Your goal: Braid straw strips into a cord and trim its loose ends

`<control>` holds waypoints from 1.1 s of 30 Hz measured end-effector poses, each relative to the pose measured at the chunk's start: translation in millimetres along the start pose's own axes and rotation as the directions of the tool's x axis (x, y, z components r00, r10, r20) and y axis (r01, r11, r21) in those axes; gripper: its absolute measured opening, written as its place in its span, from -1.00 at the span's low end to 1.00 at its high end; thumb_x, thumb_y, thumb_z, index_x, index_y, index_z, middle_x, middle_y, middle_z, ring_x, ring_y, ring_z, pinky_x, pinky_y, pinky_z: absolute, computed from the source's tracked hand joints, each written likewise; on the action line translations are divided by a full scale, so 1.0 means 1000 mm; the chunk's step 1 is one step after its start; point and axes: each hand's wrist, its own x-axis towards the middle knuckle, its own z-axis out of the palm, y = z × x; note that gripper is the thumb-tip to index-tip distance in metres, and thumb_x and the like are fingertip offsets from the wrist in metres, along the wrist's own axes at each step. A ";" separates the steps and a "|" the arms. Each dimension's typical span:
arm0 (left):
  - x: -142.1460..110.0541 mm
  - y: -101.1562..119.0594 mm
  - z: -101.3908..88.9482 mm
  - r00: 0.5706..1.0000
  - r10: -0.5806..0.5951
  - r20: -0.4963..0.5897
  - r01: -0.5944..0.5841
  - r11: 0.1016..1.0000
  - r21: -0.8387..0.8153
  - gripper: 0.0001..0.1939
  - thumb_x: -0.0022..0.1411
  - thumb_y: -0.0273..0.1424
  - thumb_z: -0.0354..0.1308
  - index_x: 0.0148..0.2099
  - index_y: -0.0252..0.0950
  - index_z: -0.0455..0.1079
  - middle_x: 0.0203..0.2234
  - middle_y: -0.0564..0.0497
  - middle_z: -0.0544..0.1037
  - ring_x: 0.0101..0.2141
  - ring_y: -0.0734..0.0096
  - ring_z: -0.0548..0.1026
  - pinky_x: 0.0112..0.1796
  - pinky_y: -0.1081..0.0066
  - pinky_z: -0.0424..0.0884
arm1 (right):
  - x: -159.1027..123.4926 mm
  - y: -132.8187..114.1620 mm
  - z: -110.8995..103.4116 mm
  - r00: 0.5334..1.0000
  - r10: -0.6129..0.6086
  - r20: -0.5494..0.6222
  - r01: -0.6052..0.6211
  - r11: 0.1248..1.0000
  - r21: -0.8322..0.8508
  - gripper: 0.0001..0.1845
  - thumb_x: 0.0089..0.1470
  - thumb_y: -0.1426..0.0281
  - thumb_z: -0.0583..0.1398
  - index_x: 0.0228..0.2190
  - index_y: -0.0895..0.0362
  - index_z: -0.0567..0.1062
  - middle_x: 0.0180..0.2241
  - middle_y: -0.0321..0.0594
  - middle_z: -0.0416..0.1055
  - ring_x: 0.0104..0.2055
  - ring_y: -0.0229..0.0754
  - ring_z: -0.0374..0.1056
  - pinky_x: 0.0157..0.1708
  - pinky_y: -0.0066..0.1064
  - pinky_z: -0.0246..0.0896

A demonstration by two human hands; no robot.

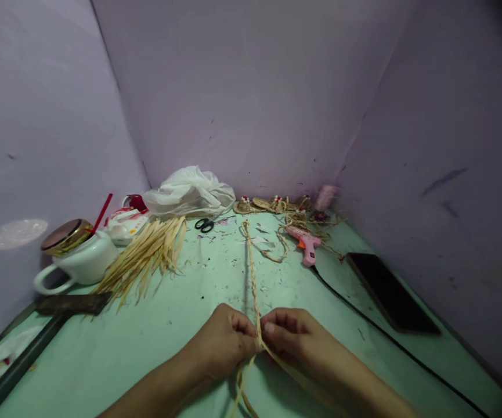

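A thin braid of pale straw [252,278] runs from the far part of the green table toward me, with loose straw strands [241,386] trailing below my hands. My left hand [228,339] is closed, its thumb and fingers pinching the braid at its near end. Close against it on the other side, my right hand [292,334] is closed too, its thumb and forefinger bent around a straw strand that runs down to the right. The fingertips partly hide the spot where braid and strands meet.
At left lie a bundle of dry straw [146,255], a white mug [85,261] topped by a glass bowl [65,235], and a hammer [74,303]. Black scissors [204,224] and a white plastic bag [192,191] are farther back. At right are a pink glue gun [306,244] with cord and a phone [390,293].
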 end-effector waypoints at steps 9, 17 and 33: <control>-0.006 -0.001 -0.005 0.997 0.044 -0.070 -0.014 0.924 0.382 -0.86 -0.17 -0.43 -0.01 -0.69 -0.35 0.23 -0.82 0.13 0.19 -0.72 0.62 0.09 -0.67 0.53 -0.03 | 0.010 0.019 0.005 0.999 0.011 -0.050 -0.015 0.997 -0.076 -0.77 -0.28 0.34 0.22 -0.69 0.17 0.27 -0.77 -0.47 0.08 -0.71 -0.47 -0.10 -0.70 -0.54 -0.25; -0.023 -0.004 0.010 0.980 0.193 -0.041 -0.118 0.743 0.659 -0.81 -0.05 -0.41 -0.04 -0.64 -0.33 0.25 -0.72 0.07 0.27 -0.64 0.53 0.20 -0.60 0.50 0.01 | 0.004 0.003 0.011 0.994 0.110 -0.025 -0.108 0.991 0.077 -0.82 -0.35 0.40 0.24 -0.69 0.19 0.32 -0.78 -0.43 0.19 -0.73 -0.48 -0.08 -0.70 -0.55 -0.28; -0.005 -0.002 -0.004 0.994 -0.062 0.086 0.063 0.998 -0.007 -0.78 -0.13 -0.29 0.07 -0.56 -0.38 0.28 -0.75 0.07 0.34 -0.80 0.56 0.25 -0.79 0.57 0.13 | 0.004 0.001 0.005 0.997 -0.005 0.075 -0.006 0.990 0.143 -0.64 -0.48 0.36 0.38 -0.58 0.24 0.36 -0.66 -0.29 0.37 -0.62 -0.38 0.23 -0.57 -0.54 -0.02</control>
